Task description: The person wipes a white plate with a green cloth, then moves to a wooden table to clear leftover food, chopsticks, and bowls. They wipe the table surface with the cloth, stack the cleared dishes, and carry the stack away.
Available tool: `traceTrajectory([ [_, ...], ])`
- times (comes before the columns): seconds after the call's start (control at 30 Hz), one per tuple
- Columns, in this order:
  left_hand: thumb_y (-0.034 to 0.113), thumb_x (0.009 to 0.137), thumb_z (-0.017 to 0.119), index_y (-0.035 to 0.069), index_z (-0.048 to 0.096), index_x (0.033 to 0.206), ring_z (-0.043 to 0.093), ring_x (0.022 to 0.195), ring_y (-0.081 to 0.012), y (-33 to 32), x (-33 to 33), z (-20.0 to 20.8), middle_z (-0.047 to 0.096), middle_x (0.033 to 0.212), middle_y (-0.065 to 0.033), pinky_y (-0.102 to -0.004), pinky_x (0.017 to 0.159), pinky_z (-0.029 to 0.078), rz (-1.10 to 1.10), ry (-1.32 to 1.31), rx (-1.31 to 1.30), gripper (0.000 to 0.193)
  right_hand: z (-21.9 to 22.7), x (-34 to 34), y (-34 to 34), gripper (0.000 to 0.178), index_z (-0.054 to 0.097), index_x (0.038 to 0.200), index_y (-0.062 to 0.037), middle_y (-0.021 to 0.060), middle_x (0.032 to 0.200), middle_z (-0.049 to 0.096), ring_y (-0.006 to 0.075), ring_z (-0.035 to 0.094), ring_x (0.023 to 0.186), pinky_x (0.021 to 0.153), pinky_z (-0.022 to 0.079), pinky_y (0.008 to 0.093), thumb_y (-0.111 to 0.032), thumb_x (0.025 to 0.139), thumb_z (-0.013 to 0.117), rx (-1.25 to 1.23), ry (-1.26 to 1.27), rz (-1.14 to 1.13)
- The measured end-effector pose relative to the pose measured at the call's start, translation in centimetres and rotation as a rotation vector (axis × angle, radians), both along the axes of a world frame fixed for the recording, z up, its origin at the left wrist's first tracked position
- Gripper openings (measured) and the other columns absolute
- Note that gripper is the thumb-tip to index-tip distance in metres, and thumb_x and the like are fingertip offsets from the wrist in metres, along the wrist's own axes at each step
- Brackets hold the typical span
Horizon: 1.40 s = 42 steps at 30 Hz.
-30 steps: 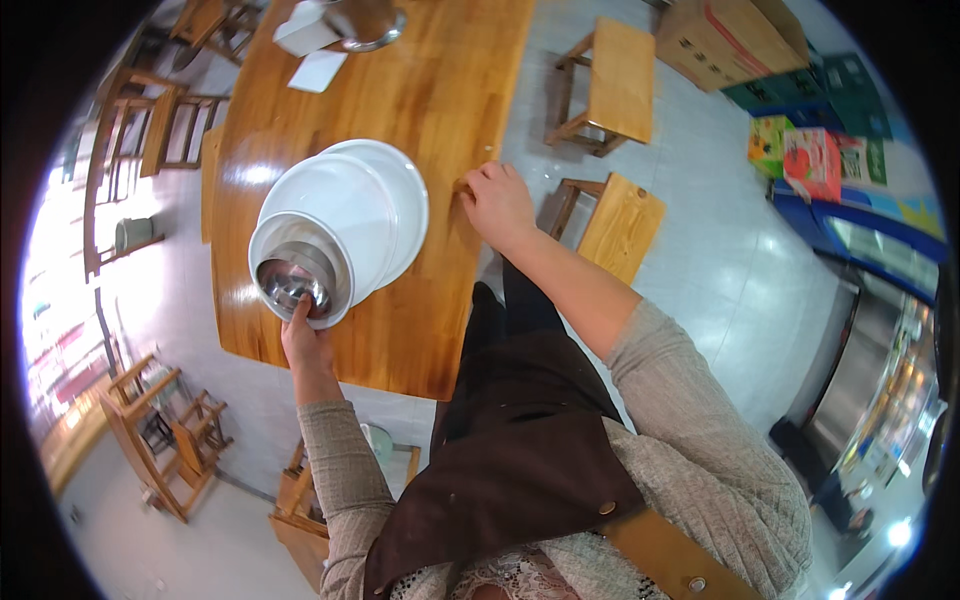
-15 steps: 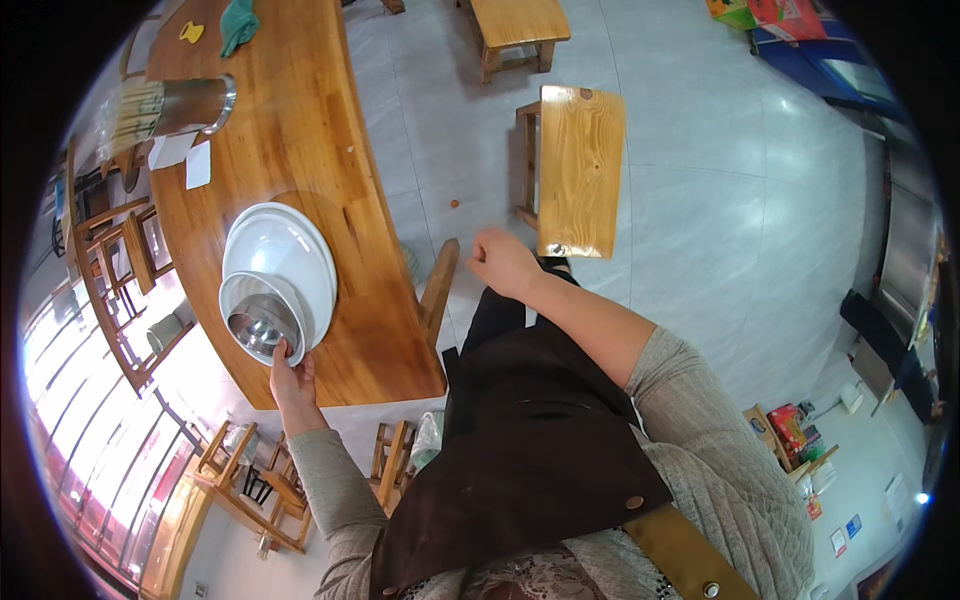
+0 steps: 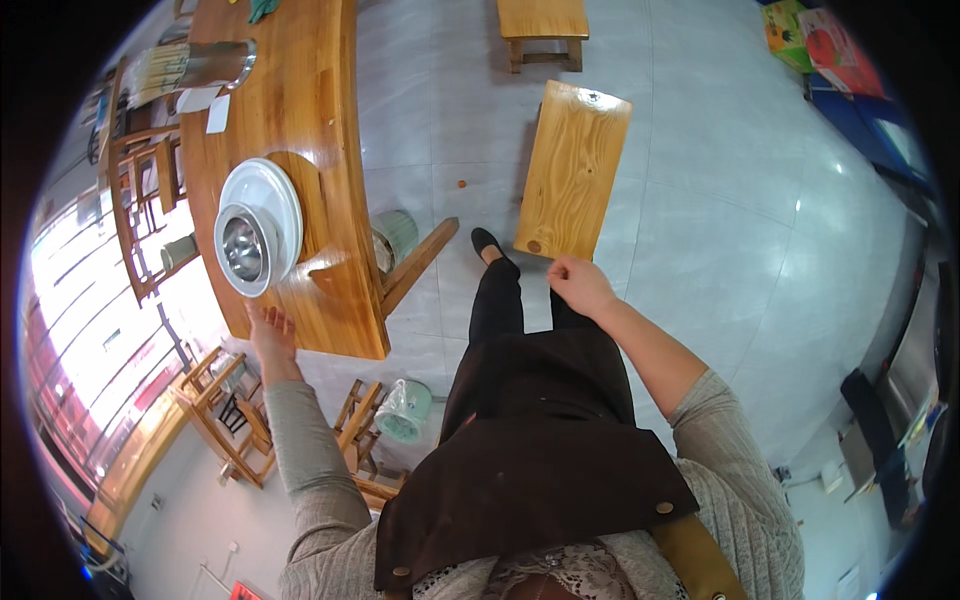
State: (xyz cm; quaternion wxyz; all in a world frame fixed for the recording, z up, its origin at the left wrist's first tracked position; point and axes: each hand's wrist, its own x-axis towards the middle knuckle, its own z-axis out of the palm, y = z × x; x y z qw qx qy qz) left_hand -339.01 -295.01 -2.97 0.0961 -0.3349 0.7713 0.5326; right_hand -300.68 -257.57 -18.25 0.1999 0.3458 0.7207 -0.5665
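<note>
A stack of white dishes sits on the wooden table at my left. A large white plate [image 3: 291, 200] lies underneath, a white bowl [image 3: 222, 262] stands on its near part, and a shiny metal bowl [image 3: 243, 250] is nested inside. My left hand [image 3: 272, 335] is just below the bowl's near rim, over the table's edge, palm up with fingers apart and nothing in them. In front of my legs, my right hand [image 3: 582, 287] hangs loosely curled, with no object visible in it. It is close to the near end of a wooden bench [image 3: 575, 170].
On the wooden table [image 3: 300, 90] a metal container [image 3: 220, 63] of sticks lies near white paper [image 3: 218, 114]. A table leg [image 3: 420, 268] slants out beside a bin [image 3: 396, 237]. Another bin [image 3: 404, 410] and wooden chairs [image 3: 225, 415] stand lower left. A second bench [image 3: 545, 25] is farther ahead.
My left hand has let go of the bowls and drawn back, its fingers spreading. The stack remains on the table. My right hand now appears farther right, nearer the bench.
</note>
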Motion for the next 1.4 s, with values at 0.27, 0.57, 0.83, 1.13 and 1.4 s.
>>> traceTrajectory([
  [0.27, 0.023, 0.101, 0.061, 0.005, 0.070, 0.115, 0.065, 0.100, -0.0224, 5.1, 23.8, -4.9, 0.069, 0.111, -0.0124, -0.0354, 0.089, 0.051, -0.995, 0.007, -0.398, 0.024, -2.7, 6.9, 4.4, 0.025, 0.068, 0.095, -0.0050, 0.0137, 0.088, 0.072, 0.0338, 0.068, 0.085, 0.076, 0.053, 0.0425, -0.030, 0.091, 0.063, 0.083, -0.091, -0.017],
  [0.57, 0.020, 0.098, 0.058, 0.003, 0.068, 0.112, 0.068, 0.093, -0.0200, 6.8, 32.3, -5.4, 0.072, 0.098, -0.0095, -0.0330, 0.086, 0.052, -1.020, -0.145, -0.135, 0.024, -1.2, 6.2, 4.1, 0.022, 0.067, 0.089, -0.0033, 0.0054, 0.076, 0.070, 0.0150, 0.065, 0.069, 0.066, 0.052, 0.0317, -0.023, 0.095, 0.061, 0.100, -0.075, 0.138],
  [0.83, 0.025, 0.093, 0.063, 0.003, 0.069, 0.106, 0.069, 0.098, -0.0318, 6.0, 29.6, -18.1, 0.072, 0.099, -0.0165, -0.0389, 0.086, 0.053, -1.167, -0.222, -0.192, 0.026, -5.5, 6.4, -1.6, 0.019, 0.064, 0.089, -0.0015, 0.0061, 0.079, 0.070, 0.0140, 0.064, 0.069, 0.066, 0.052, 0.0295, -0.020, 0.094, 0.061, 0.062, -0.104, -0.072],
  [1.13, 0.018, 0.088, 0.055, 0.004, 0.070, 0.085, 0.064, 0.096, -0.0426, 7.4, 19.2, -35.5, 0.069, 0.097, -0.0194, -0.0529, 0.084, 0.051, -1.484, -0.100, -0.504, 0.021, -9.0, 5.1, -4.5, 0.021, 0.066, 0.092, -0.0029, 0.0130, 0.080, 0.070, 0.0267, 0.068, 0.075, 0.069, 0.052, 0.0375, -0.024, 0.096, 0.062, 0.185, -0.104, -0.125],
  [1.4, 0.023, 0.090, 0.060, 0.000, 0.055, 0.133, 0.052, 0.124, -0.0403, 11.4, 9.9, -53.8, 0.060, 0.129, -0.0231, -0.0444, 0.103, 0.045, -1.272, -0.238, -0.650, 0.049, -16.7, -2.1, 1.7, 0.011, 0.066, 0.100, -0.0035, 0.0137, 0.095, 0.067, 0.0307, 0.063, 0.080, 0.070, 0.051, 0.0391, -0.004, 0.090, 0.061, 0.512, 0.409, -0.103],
])
